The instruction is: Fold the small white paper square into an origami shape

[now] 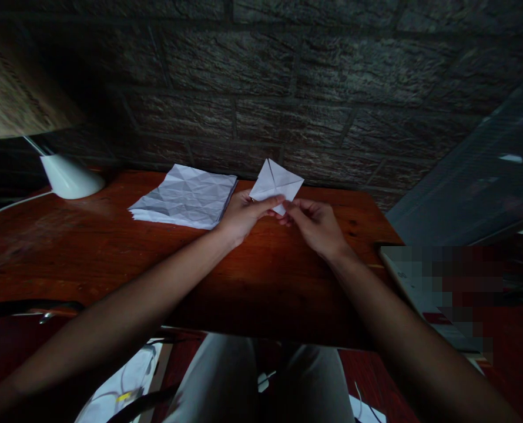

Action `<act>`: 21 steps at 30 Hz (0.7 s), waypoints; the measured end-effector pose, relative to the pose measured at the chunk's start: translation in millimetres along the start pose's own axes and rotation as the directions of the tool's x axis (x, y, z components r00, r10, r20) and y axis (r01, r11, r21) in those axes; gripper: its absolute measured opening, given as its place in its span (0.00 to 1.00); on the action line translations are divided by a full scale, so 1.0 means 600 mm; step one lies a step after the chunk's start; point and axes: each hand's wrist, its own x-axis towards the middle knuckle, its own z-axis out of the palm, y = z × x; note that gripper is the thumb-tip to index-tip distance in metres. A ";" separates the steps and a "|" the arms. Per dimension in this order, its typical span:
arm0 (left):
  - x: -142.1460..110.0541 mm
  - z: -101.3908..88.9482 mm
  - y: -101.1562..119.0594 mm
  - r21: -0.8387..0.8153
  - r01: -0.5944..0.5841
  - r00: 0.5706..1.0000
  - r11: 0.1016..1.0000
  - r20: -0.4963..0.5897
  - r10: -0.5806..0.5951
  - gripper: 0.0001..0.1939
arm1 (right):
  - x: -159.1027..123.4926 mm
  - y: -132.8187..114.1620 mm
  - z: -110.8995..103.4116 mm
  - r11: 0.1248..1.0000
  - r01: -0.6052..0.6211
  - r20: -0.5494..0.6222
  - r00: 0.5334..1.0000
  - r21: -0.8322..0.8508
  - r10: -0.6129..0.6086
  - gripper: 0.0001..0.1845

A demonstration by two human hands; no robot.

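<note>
A small white sheet of paper, folded into a square with crease lines meeting near its middle (275,181), is held up above the wooden table, one corner pointing away from me. My left hand (239,218) grips its lower left side, thumb lying across the front. At the bottom corner, my right hand (315,224) pinches the paper between thumb and fingers, close to the left thumb. Some of the fingertips are hidden behind the paper. Just left of my left hand lies a stack of creased white paper sheets (184,197).
A lamp with a white base (74,178) and a woven shade (19,88) stands at the left of the wooden table (67,247). Behind rises a dark brick wall (244,70). A grey panel (459,170) leans at the right. My knees (217,376) are below the table's edge.
</note>
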 end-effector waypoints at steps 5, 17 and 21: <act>0.000 0.000 -0.001 -0.008 0.009 1.000 1.000 -0.008 -0.009 0.14 | -0.001 -0.002 0.000 0.999 -0.039 0.000 0.999 0.016 0.039 0.17; 0.003 -0.003 -0.006 0.029 0.034 0.998 0.999 -0.057 -0.033 0.15 | 0.000 0.002 0.006 0.999 -0.050 0.000 0.999 -0.007 0.050 0.16; 0.004 -0.002 -0.006 0.039 0.042 0.995 0.998 -0.093 -0.039 0.14 | -0.001 0.001 0.007 0.999 -0.051 0.005 0.999 -0.011 0.051 0.17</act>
